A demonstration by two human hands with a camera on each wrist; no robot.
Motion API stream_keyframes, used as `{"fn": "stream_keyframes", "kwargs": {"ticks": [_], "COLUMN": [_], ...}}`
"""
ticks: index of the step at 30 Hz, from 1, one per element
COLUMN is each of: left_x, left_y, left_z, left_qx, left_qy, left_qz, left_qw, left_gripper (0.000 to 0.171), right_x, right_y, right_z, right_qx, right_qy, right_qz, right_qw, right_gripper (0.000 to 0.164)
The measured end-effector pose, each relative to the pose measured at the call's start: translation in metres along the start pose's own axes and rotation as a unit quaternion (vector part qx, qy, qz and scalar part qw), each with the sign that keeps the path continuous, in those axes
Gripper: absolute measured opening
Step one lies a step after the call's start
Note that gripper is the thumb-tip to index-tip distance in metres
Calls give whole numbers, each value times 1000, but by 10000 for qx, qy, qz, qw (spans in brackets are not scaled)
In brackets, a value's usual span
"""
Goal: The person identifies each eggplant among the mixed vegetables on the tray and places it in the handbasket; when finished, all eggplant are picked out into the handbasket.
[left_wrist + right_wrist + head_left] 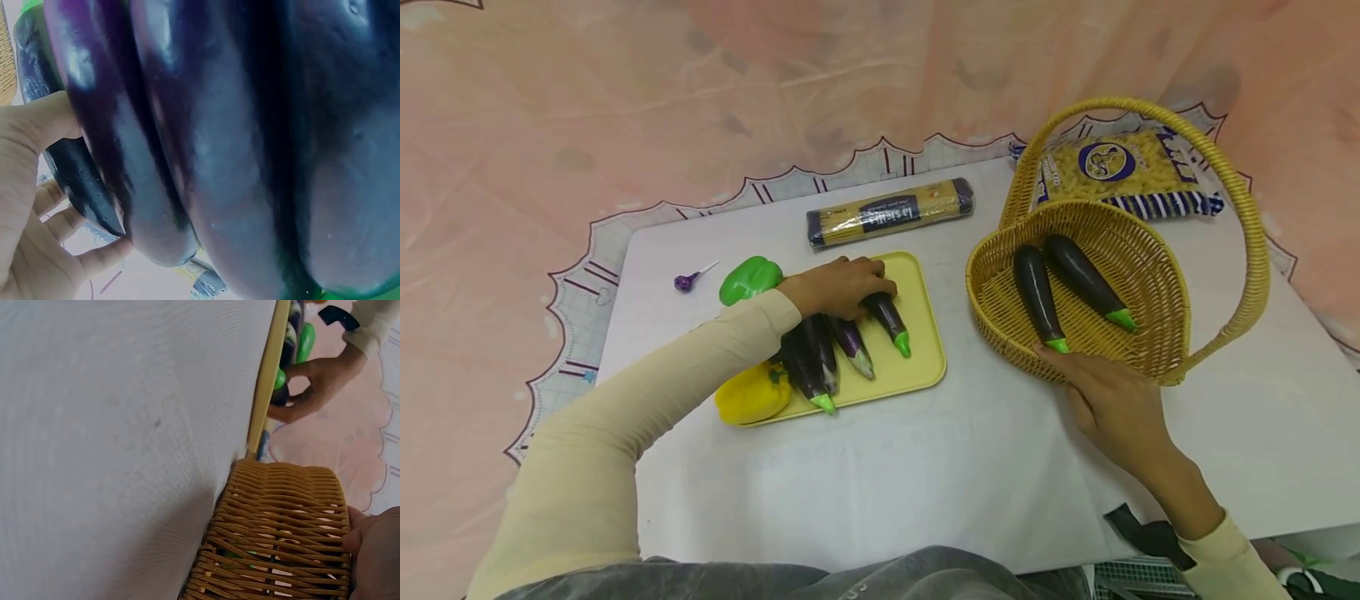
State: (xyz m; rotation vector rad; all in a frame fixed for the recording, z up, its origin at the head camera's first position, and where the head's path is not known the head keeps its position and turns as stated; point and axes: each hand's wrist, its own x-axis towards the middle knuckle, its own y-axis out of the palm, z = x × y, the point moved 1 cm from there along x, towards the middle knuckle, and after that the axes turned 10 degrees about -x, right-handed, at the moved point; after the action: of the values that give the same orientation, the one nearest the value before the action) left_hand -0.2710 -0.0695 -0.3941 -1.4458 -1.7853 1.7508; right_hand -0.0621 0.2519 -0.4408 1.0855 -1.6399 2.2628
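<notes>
My left hand [835, 287] reaches over a yellow tray [925, 350] and grips a dark eggplant [886, 313] with a green stem end at its right side. In the left wrist view, the thumb lies on the near side of that eggplant [78, 172] and the fingers are behind it. More eggplants [805, 362] lie beside it, partly hidden by the arm. My right hand [1116, 408] holds the near rim of a wicker basket [992, 329]. Two dark eggplants [1037, 292] lie inside. In the right wrist view, fingers [354, 540] overlap the basket's edge.
A green pepper [750, 279] and a yellow pepper [752, 396] sit at the tray's left. Behind are a spaghetti packet [891, 214] and a pasta bag [1112, 171]. A purple lollipop [685, 282] lies at left. The basket's tall handle [1247, 217] arches upward.
</notes>
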Motion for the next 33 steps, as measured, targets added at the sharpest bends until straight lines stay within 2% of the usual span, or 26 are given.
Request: {"fn": "stream_keyframes", "kwargs": {"ticks": [15, 25, 33], "left_x": [-6, -6, -6], "left_y": [-5, -10, -18], "left_z": [-1, 0, 0], "left_qx": [81, 89, -297], "left_qy": [96, 70, 318], "left_qz": [-303, -306, -511], "left_qw": [9995, 9995, 9977], "left_gripper": [46, 47, 46], "right_x": [-1, -1, 0], "right_y": [0, 1, 0], "right_z": [0, 0, 0], "right_qx": [-54, -29, -8], "right_qy": [7, -16, -25], "right_qz": [28, -28, 14], "right_qw": [10000, 10000, 10000], "right_gripper": [48, 46, 48]}}
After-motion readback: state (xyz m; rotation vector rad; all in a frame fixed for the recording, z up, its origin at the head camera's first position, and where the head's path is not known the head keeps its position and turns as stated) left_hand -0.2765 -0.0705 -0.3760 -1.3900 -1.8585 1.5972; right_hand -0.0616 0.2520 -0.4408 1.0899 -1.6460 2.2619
